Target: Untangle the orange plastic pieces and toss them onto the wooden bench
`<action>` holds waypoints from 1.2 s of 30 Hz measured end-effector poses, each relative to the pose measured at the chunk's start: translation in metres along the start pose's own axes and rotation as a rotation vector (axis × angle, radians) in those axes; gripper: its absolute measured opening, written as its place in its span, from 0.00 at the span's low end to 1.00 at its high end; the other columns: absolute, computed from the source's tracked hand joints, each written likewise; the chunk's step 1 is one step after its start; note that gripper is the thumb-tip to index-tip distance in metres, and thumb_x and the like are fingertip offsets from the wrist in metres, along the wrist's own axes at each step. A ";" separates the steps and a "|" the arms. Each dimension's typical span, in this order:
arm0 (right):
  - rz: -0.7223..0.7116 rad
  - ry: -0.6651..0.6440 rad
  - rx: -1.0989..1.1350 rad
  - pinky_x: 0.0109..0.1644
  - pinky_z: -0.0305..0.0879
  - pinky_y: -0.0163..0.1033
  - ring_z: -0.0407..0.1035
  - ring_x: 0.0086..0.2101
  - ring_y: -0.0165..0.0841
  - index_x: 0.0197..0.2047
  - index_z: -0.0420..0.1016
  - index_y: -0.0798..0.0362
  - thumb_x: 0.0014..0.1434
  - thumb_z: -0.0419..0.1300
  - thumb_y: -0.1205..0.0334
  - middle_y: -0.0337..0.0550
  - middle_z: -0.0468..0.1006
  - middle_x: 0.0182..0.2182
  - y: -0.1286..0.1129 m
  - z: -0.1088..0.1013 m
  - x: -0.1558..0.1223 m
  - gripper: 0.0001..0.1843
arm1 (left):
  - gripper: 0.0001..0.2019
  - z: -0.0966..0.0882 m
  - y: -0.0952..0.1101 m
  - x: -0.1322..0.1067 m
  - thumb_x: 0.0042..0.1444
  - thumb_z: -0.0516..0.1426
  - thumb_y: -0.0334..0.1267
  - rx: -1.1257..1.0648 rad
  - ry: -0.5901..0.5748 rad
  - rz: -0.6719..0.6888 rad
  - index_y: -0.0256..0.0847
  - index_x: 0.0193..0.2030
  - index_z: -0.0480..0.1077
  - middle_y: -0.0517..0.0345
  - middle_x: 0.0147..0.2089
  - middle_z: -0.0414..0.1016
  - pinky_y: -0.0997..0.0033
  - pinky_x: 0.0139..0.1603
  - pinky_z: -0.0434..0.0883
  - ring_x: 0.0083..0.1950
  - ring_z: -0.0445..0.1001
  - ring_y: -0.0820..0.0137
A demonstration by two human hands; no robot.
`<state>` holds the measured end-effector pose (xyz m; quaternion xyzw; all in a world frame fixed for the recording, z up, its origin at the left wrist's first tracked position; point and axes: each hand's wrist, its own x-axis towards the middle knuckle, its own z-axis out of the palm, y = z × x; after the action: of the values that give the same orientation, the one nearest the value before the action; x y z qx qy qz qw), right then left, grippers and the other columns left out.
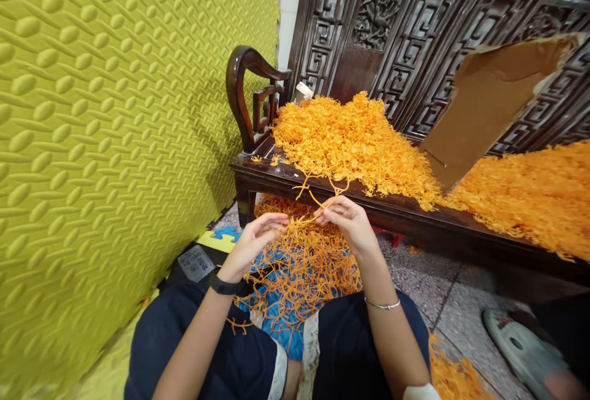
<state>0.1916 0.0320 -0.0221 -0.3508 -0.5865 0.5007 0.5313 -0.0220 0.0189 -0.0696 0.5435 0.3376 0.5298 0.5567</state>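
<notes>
My right hand (pixel 349 223) pinches a thin, branching orange plastic piece (pixel 340 188), whose prongs stick up past the fingers toward the bench. At the left, my left hand (pixel 258 239) has its thumb and fingertips closed on a small cluster of orange prongs (pixel 295 225). An orange strand runs between the two hands. Below them, over my lap, lies a tangled heap of branching orange plastic pieces (pixel 308 277) on blue sheeting (pixel 271 301). One loose orange piece (pixel 239 326) rests on my left thigh.
Ahead stands a dark carved wooden bench (pixel 295 174) bearing a large mound of small orange plastic pieces (pixel 350 136). A cardboard sheet (pixel 498 93) divides it from another orange mound (pixel 539 188). A yellow padded wall (pixel 115 111) is close at left. Someone's sandalled foot (pixel 530 348) is at lower right.
</notes>
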 end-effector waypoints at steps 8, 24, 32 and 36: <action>0.151 -0.318 -0.113 0.34 0.70 0.37 0.74 0.28 0.30 0.32 0.71 0.54 0.49 0.65 0.58 0.41 0.79 0.27 0.003 0.003 -0.004 0.11 | 0.18 -0.008 0.006 -0.002 0.51 0.61 0.34 -0.167 0.053 0.070 0.38 0.50 0.71 0.49 0.50 0.76 0.63 0.56 0.65 0.52 0.73 0.63; -0.138 0.605 -0.712 0.39 0.68 0.39 0.72 0.34 0.34 0.42 0.73 0.54 0.55 0.60 0.51 0.46 0.77 0.37 -0.067 -0.075 -0.137 0.16 | 0.15 -0.037 -0.139 0.029 0.59 0.55 0.40 0.670 -0.174 -0.333 0.37 0.51 0.67 0.52 0.51 0.70 0.58 0.45 0.72 0.47 0.72 0.62; 0.442 0.627 -0.919 0.43 0.68 0.45 0.71 0.35 0.39 0.35 0.74 0.57 0.43 0.63 0.41 0.51 0.77 0.34 0.004 -0.175 -0.281 0.26 | 0.14 -0.048 -0.186 0.032 0.60 0.54 0.41 1.129 -0.332 -0.457 0.36 0.50 0.67 0.51 0.49 0.71 0.57 0.45 0.72 0.46 0.72 0.64; 0.487 0.536 -0.870 0.41 0.68 0.38 0.70 0.36 0.34 0.39 0.76 0.53 0.36 0.68 0.45 0.45 0.77 0.37 0.025 -0.162 -0.314 0.28 | 0.12 -0.049 -0.194 0.034 0.59 0.50 0.39 1.258 -0.364 -0.404 0.36 0.29 0.68 0.52 0.28 0.72 0.63 0.41 0.68 0.39 0.75 0.59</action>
<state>0.4061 -0.2236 -0.1419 -0.7775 -0.4855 0.2146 0.3373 -0.0179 0.0932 -0.2584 0.7703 0.5770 0.0186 0.2709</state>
